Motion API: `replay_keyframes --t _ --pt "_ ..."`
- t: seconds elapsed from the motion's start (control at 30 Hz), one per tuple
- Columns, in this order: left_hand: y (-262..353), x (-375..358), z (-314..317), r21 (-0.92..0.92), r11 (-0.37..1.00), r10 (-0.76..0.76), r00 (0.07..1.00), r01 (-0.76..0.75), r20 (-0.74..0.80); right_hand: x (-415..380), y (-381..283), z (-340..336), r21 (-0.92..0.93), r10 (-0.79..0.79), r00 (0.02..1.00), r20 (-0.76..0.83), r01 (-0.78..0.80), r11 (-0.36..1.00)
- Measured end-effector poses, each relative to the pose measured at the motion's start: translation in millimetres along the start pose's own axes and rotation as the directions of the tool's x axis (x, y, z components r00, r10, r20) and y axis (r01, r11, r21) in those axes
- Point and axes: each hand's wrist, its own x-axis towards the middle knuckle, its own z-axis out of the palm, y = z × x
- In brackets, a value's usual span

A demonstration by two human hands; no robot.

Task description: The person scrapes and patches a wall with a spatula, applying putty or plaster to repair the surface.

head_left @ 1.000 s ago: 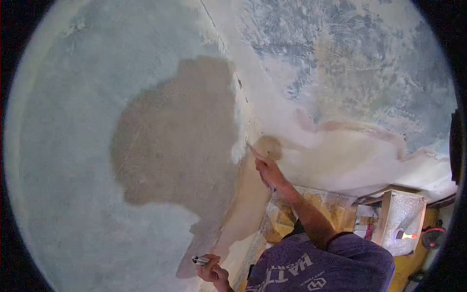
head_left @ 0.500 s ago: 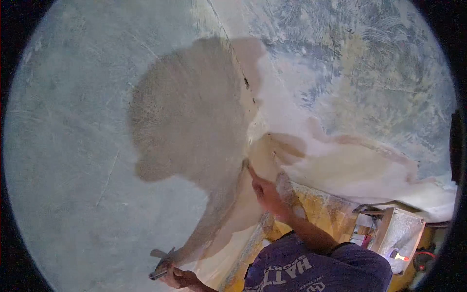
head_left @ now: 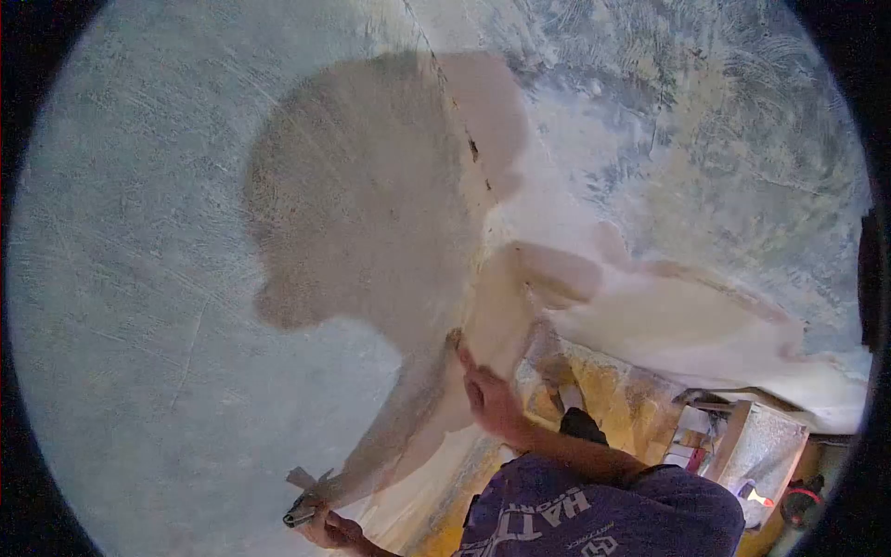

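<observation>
My right hand point(head_left: 489, 399) is at the corner seam point(head_left: 475, 265) between two plastered surfaces, its index finger stretched out and the fingertip on or very near the seam. The other fingers look bent, and I see nothing held in them. At the lower left, my left hand point(head_left: 336, 531) is closed around a dark-handled tool point(head_left: 299, 512) with a metallic-looking end. A flat grey shape beside it may be its blade or a shadow. Dark cracks and holes mark the seam higher up. The left plastered surface point(head_left: 148, 278) is grey and scratched, and the right one point(head_left: 742, 139) is patchy.
A wooden box point(head_left: 761, 446) stands at the lower right with a red-and-white item point(head_left: 756, 494) in it. Near it lies a black-and-red round object point(head_left: 800, 501). The floor point(head_left: 622, 399) is yellowish and dusty. Shadows of my head and arms cover the seam area.
My right hand has slid down and left along the seam. My left hand has tilted the tool slightly. A foot and dark trouser leg now show beside the right arm.
</observation>
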Motion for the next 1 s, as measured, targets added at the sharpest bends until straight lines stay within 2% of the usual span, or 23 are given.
replay_keyframes --t 0.07,0.13,0.23,0.37,0.47,0.57,0.67,0.77,0.87,1.0 --pt "-5.3 1.8 -1.8 -0.025 0.997 0.075 0.997 -0.075 0.023 -11.5 -25.7 -4.2 0.092 0.103 0.989 0.102 -0.112 0.989" --pt "-4.3 2.9 -3.6 0.045 0.992 0.118 0.993 -0.119 0.015 -7.4 -32.5 -8.8 0.176 0.173 0.972 0.156 -0.200 0.964" --pt "-12.1 -5.5 -4.6 0.083 0.992 0.095 0.995 -0.094 -0.002 -0.9 -19.6 -20.5 0.143 0.053 0.990 0.133 -0.072 0.987" --pt "-7.1 -6.1 -6.3 0.143 0.984 0.102 0.994 -0.105 0.026 51.6 -2.9 -32.6 0.023 -0.037 0.996 -0.078 0.039 0.999" --pt "-9.5 -3.3 -7.8 0.023 0.992 0.126 0.991 -0.127 0.037 81.1 -31.8 -64.6 0.080 0.137 0.990 -0.023 -0.134 0.988" --pt "-5.4 -0.8 -7.1 0.110 0.985 0.133 0.991 -0.135 0.025 72.2 -41.0 -74.5 0.106 0.317 0.942 0.110 -0.328 0.939" --pt "-6.4 5.1 -5.0 0.104 0.980 0.166 0.986 -0.168 0.029 14.1 -5.8 -30.6 0.113 0.114 0.991 0.072 -0.121 0.986" --pt "1.2 7.5 -4.0 0.163 0.976 0.147 0.989 -0.146 0.005 3.0 -29.8 -25.8 0.167 0.247 0.963 0.110 -0.263 0.950" --pt "-15.1 -4.8 -8.8 0.187 0.971 0.152 0.988 -0.151 0.007 11.4 -40.9 -46.7 0.100 0.331 0.905 0.269 -0.368 0.924" --pt "-7.7 -6.8 -7.3 0.154 0.983 0.105 0.994 -0.102 -0.012 2.6 -37.2 -36.2 0.137 0.323 0.925 0.200 -0.352 0.926"
